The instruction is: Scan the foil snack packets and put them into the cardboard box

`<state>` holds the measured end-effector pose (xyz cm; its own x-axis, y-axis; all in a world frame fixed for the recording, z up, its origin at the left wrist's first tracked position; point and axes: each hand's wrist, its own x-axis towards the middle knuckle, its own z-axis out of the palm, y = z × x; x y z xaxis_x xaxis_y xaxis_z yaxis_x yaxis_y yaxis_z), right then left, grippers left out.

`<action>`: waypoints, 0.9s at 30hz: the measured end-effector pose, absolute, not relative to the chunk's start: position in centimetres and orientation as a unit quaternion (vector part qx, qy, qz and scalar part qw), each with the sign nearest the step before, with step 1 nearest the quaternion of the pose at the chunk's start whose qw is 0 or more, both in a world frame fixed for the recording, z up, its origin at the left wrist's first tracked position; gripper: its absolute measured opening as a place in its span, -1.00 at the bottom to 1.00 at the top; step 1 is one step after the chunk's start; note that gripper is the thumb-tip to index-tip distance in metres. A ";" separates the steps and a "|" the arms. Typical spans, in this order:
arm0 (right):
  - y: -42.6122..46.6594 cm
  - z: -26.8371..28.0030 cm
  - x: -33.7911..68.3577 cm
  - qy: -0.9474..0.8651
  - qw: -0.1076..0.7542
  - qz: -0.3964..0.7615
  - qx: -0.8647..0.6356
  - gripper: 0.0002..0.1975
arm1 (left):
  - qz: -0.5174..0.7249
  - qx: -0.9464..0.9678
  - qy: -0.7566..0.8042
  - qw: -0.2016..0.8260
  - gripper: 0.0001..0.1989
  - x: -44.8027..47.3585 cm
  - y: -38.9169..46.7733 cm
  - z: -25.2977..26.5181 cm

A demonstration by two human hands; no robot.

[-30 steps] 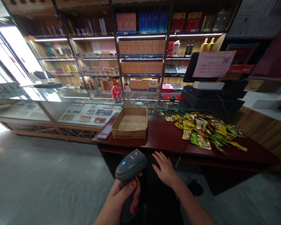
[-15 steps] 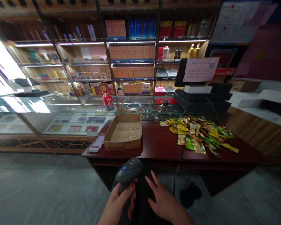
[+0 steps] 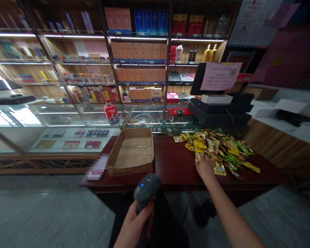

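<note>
My left hand is wrapped round the handle of a dark grey barcode scanner, which is held upright in front of the table edge with its blue light lit. At the near left of a loose pile of small snack packets in gold, yellow, green and brown, my right hand has its fingers closed over a gold packet. The fingers partly hide that packet. An open, shallow cardboard box lies on the dark red table, left of the pile.
A blurred-out pale item lies left of the box. Behind the table stand a glass counter, a red-labelled bottle, and a till with a monitor bearing a paper notice. Shelves of boxed goods line the wall.
My right hand has moved from beside the scanner, where its fingers were spread, forward and right to the packets. The scanner stays in my left hand. The view has shifted slightly.
</note>
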<state>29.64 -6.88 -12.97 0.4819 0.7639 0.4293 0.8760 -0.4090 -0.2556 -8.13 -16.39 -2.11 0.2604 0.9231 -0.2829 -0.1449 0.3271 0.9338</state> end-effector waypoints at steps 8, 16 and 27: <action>-8.6 -13.2 25.7 -0.523 0.134 -0.194 -0.819 -0.55 | 0.344 0.456 0.466 0.676 -0.42 -7.8 -14.2 -3.1; -6.4 -13.6 22.3 -0.575 0.238 -0.040 -0.782 -0.61 | 0.347 0.445 0.468 0.680 -0.51 -5.9 -15.3 -2.6; -4.5 -17.1 20.5 -0.388 0.677 0.234 -0.580 -0.06 | 0.386 0.443 0.468 0.660 -0.52 -3.8 -12.4 -2.5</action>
